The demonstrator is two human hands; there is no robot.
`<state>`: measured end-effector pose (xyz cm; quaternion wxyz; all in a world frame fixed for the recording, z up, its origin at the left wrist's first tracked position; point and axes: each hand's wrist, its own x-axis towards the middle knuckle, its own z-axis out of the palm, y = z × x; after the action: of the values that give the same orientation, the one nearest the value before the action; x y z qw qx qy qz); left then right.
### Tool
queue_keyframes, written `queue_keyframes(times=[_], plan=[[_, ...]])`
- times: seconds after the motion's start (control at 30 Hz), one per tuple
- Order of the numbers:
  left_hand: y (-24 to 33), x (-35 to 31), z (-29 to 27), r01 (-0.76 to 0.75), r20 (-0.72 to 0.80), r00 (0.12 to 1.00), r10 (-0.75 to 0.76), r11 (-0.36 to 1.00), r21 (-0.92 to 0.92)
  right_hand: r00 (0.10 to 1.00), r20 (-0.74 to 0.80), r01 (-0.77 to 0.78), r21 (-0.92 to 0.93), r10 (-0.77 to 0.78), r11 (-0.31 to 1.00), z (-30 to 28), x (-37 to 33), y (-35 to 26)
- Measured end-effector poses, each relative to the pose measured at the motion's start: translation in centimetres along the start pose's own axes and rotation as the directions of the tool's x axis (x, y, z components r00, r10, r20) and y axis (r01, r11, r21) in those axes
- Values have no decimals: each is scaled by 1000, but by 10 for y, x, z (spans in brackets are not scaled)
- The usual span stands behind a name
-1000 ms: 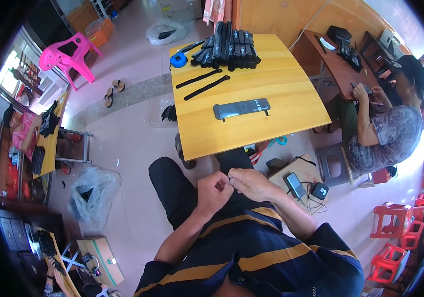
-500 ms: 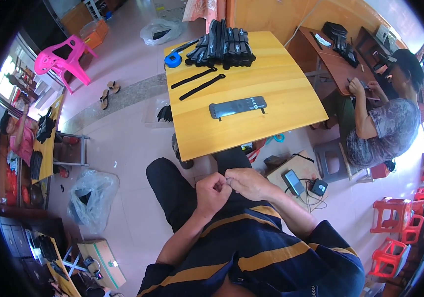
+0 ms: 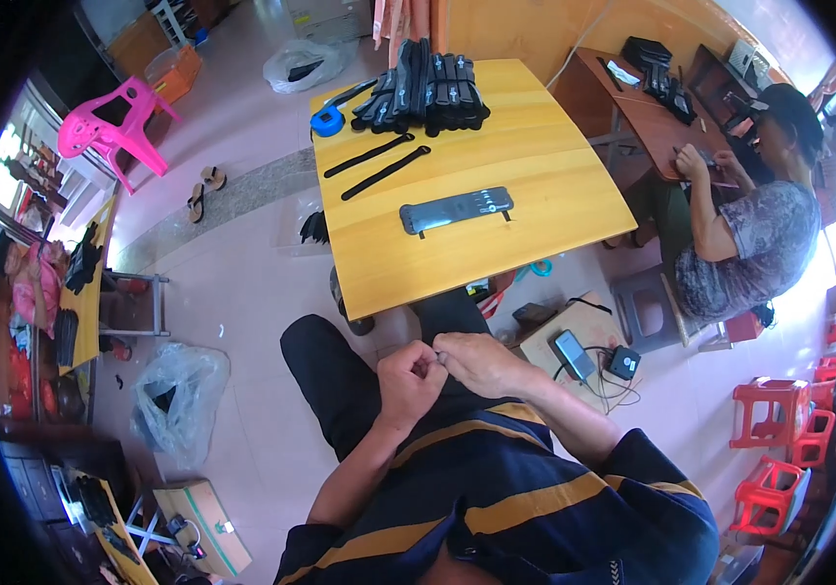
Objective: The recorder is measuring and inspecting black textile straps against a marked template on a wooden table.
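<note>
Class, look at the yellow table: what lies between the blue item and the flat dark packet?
Two narrow black straps lie slantwise, side by side, between them, as the head view shows.

On the yellow rectangular wooden table (image 3: 544,156), a pile of flat black straps (image 3: 427,93) lies at its far edge, a round blue tape measure (image 3: 327,120) at its far left corner, two thin black strips (image 3: 386,174) along its left side, and a flat dark plastic packet (image 3: 457,210) nearer its front edge. Before that edge are the left hand (image 3: 411,385) and right hand (image 3: 476,366); a pink plastic chair (image 3: 116,127) stands beyond its left side.
</note>
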<state>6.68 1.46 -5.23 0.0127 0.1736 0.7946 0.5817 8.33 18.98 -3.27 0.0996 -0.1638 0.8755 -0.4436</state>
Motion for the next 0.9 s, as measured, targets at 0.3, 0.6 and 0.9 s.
queue_keyframes(times=[0.3, 0.6, 0.9], plan=[[0, -1, 0, -12, -11, 1000, 12, 1000, -27, 1000, -29, -7, 63, 8, 998, 8, -2, 2], [-13, 0, 3, 108, -9, 994, -110, 984, -139, 983, -181, 3, -86, -18, 996, 11, -6, -3], [-1, 5, -15, 23, 113, 993, -33, 996, 81, 986, -155, 35, -208, -68, 977, 8, -6, -8]])
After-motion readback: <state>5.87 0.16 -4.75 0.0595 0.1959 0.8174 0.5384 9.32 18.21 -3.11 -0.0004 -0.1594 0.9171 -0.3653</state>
